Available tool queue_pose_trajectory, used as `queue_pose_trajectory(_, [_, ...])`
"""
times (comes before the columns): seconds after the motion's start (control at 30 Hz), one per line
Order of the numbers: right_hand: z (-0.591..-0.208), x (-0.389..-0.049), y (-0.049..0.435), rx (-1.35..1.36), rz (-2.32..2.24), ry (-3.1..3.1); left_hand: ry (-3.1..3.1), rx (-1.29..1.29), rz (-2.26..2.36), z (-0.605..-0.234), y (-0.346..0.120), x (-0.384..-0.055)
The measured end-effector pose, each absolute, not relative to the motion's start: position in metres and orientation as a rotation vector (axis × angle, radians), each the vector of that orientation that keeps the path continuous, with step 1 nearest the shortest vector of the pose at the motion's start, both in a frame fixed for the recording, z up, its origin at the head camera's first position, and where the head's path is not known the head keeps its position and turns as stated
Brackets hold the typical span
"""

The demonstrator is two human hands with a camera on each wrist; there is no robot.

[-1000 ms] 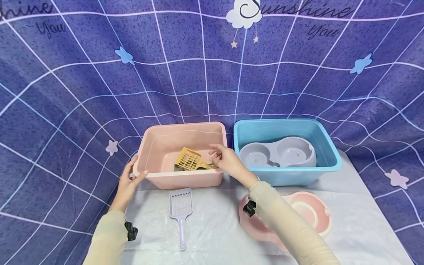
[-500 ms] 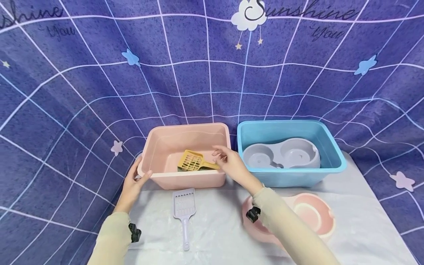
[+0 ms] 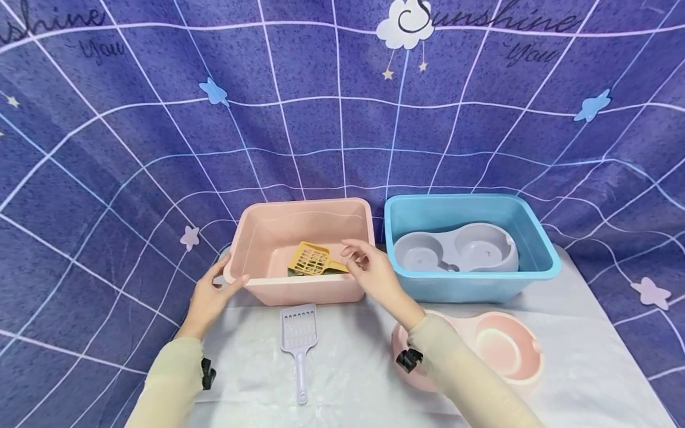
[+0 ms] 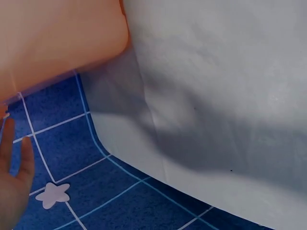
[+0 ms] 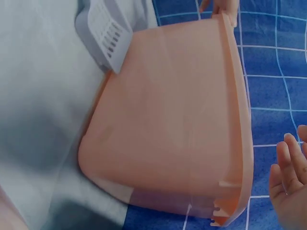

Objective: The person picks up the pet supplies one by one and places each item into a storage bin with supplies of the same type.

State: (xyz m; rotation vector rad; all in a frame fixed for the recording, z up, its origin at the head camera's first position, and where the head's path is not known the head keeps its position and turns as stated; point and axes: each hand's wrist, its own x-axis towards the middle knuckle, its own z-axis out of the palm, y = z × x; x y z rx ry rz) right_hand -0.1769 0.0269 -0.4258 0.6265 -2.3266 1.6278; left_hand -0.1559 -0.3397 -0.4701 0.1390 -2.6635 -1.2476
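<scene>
In the head view, a pink litter box (image 3: 307,291) stands at the back left. Inside lies a yellow litter scoop (image 3: 310,260), with something dark green under it, partly hidden. My left hand (image 3: 210,296) holds the box's front left corner, thumb on the front rim and fingers along the left side. Over the right end of the box hovers my right hand (image 3: 371,270), fingers loosely bent and holding nothing; it hides the end of the scoop's handle. The right wrist view also shows these empty fingers beside the box. A lilac litter scoop (image 3: 299,336) lies before the box.
To the right is a blue litter box (image 3: 465,288) with a grey double pet bowl (image 3: 455,248) in it. A pink double pet bowl (image 3: 503,345) sits nearer, partly under my right forearm. A purple-blue printed curtain (image 3: 321,131) backs the white-covered table (image 3: 353,368).
The head view has swung slightly left. My right hand has come a little nearer over the end of the yellow scoop's handle. My left hand stays at the pink box's corner.
</scene>
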Motion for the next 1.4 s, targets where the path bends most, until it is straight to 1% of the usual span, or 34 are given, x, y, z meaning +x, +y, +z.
queue_pose_trajectory(0.3, [-0.421,-0.17,0.02,0.619,1.64,-2.281,-2.732,0.2,-1.18,-0.462,-0.341,-0.154])
queue_pose_trajectory(0.57, [-0.42,-0.159,0.018,0.602,1.667,-2.237,-2.743,0.205,-1.231,-0.456,-0.339,-0.154])
queue_pose_trajectory(0.77, [-0.42,-0.149,0.014,0.628,1.699,-2.206,-2.822,0.153,-1.187,-0.445,-0.339,-0.154])
queue_pose_trajectory(0.87, [-0.422,-0.144,0.011,0.628,1.703,-2.209,-2.865,0.176,-1.174,-0.443,-0.339,-0.153])
queue_pose_trajectory(1.1, [-0.428,-0.133,0.009,0.631,1.685,-2.195,-2.831,0.212,-1.224,-0.451,-0.341,-0.151])
queue_pose_trajectory(1.4, [-0.437,-0.117,0.007,0.619,1.802,-2.207,-2.704,0.095,-1.247,-0.468,-0.347,-0.157])
